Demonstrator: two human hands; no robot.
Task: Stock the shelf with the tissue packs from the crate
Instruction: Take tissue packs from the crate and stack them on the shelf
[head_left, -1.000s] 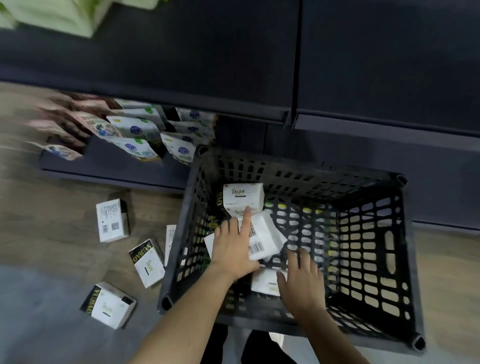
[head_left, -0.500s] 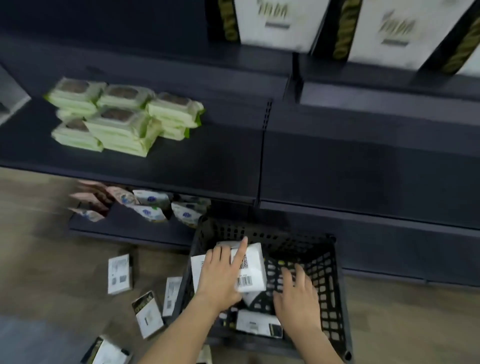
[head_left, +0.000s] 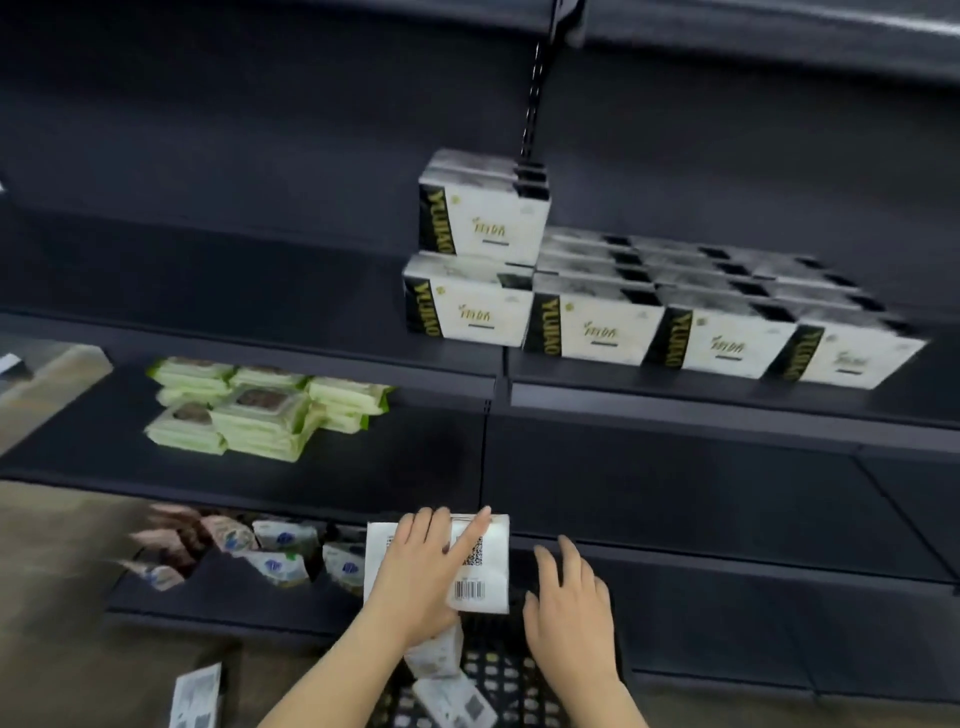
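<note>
A white tissue pack (head_left: 480, 564) is held by the left hand (head_left: 415, 582) above the black crate (head_left: 511, 686), barcode side up, the fingers spread flat across its upper face, presumably so that the soft pack is steadied as it is carried. The right hand (head_left: 569, 618) is held open and empty just to the right of the pack, fingers extended, probably ready to support the free end. More packs (head_left: 452, 699) are seen lying in the crate below. On the far shelf (head_left: 675, 400), right of centre, a row of stocked packs (head_left: 665, 332) stands face-out, with one stack (head_left: 480, 218) set a tier higher at its left end; the held pack is judged to belong with that group. Green wipe packs (head_left: 260, 405) occupy the lower shelf at left and are not involved. One pack (head_left: 195, 696) lies on the floor left of the crate.
</note>
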